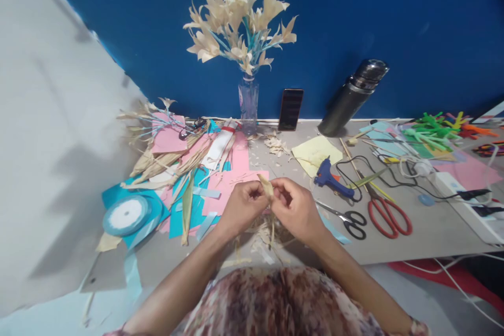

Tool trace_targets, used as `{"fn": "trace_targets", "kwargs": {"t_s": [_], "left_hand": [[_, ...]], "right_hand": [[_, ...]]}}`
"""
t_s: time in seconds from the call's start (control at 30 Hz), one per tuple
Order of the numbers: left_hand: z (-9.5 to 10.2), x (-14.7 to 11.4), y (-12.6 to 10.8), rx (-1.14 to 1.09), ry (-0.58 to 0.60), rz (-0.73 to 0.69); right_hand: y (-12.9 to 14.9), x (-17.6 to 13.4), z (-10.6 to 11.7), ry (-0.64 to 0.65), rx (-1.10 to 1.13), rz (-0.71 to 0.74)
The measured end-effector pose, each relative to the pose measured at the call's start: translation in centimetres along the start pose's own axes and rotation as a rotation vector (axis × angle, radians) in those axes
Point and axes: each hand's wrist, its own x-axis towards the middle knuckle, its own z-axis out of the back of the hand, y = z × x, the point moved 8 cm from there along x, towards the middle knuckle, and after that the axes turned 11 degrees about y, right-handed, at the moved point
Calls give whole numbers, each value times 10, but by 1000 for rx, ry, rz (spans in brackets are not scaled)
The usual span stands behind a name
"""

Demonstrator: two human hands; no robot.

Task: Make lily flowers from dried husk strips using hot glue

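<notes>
My left hand [243, 207] and my right hand [299, 210] meet over the near middle of the table. Both are closed, with thumbs and fingertips pinching a pale strip of dried husk [266, 187] between them. The strip's upper tip points up from the fingers, and a thin length hangs below; where the fingertips press, it is hidden. Husk scraps [262, 236] lie beneath my hands. Just right of my right hand are small black-handled scissors [352, 223] and a blue glue gun [333, 178]. Pink paper [220, 181] lies beyond my left hand.
A bottle [248, 105] of husk flowers [236, 26] stands by the blue wall, near a phone [291, 109] and a dark flask [352, 100]. Ribbon roll [126, 213] and dried husks [173, 160] lie left; red-handled scissors [389, 215], cables and a power strip [464, 210] lie right.
</notes>
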Motion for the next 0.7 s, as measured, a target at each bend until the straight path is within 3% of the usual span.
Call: {"fn": "trace_targets", "kwargs": {"t_s": [0.3, 0.7], "left_hand": [[1, -4, -9, 55, -29, 0], [-1, -6, -13, 300, -156, -11]], "right_hand": [[8, 1, -2, 30, -132, 46], [4, -7, 5, -114, -70, 72]]}}
